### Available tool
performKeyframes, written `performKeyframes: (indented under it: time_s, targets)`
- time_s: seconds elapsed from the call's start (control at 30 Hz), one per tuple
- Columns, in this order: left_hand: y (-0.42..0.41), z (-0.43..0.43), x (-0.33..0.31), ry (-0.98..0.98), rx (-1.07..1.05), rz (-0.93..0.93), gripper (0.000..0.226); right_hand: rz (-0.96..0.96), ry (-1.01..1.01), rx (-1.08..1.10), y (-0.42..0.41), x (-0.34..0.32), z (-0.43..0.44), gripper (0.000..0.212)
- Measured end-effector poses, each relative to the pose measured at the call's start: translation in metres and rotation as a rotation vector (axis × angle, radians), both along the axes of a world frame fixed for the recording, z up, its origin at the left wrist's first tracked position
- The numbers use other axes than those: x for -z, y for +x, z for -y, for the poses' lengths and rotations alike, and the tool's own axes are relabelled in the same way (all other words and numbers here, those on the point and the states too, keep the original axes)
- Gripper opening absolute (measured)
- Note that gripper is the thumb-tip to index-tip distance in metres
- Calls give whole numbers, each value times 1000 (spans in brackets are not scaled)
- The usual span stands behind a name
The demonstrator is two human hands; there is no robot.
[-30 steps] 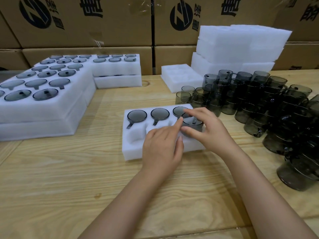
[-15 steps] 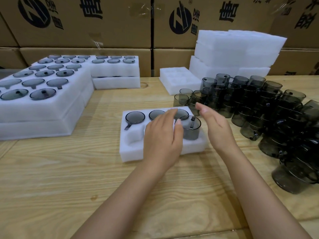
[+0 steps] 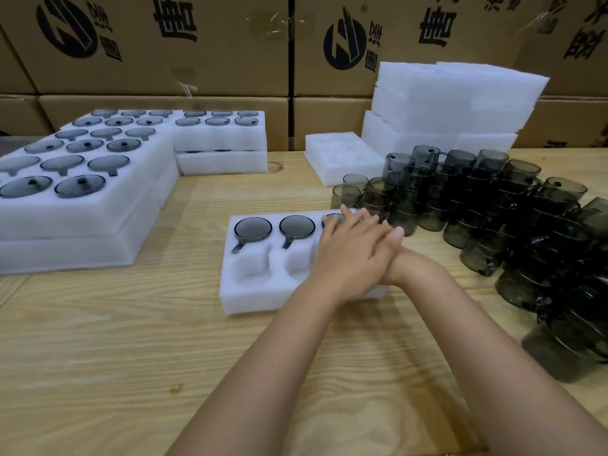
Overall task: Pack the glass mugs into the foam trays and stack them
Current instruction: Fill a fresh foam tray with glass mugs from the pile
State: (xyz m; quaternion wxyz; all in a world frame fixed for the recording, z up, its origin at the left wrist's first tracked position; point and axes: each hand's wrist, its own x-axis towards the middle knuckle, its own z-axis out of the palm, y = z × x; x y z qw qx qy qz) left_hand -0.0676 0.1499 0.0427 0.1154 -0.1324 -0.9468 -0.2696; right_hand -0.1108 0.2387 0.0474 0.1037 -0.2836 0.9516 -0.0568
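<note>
A white foam tray (image 3: 260,292) lies on the wooden table in front of me. Its back row holds smoked glass mugs: one mug (image 3: 252,228) at the left, another (image 3: 297,227) beside it, a third (image 3: 331,219) half covered by my fingers. Two front pockets at the left stand empty. My left hand (image 3: 348,255) lies flat on top of my right hand (image 3: 393,233), and both press down over the tray's right front pocket. The mug under them is hidden. Several loose mugs (image 3: 477,199) crowd the table to the right.
Stacked foam trays filled with mugs (image 3: 82,212) sit at the left, with a further filled stack (image 3: 220,139) behind. One empty tray (image 3: 339,156) and a pile of empty foam trays (image 3: 454,103) stand at the back right. Cardboard boxes (image 3: 164,44) wall the back.
My right hand let go of the mug it set in the right front pocket. Both hands then came together flat over that pocket, left on top of right.
</note>
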Motion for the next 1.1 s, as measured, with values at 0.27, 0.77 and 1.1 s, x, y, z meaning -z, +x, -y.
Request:
performKeyframes:
  time_s: [0.27,0.77,1.1]
  targets:
    - [-1,0,-3,-73,-19,88,49,-130,136,-70,-9,13,-2,80]
    - [73,0,41,-422,-239,-469,53,-626,-216,660,19,19,-60,57]
    - [64,42,30,-249,-504,-565,42,-569,27,914,11,22,-79,39]
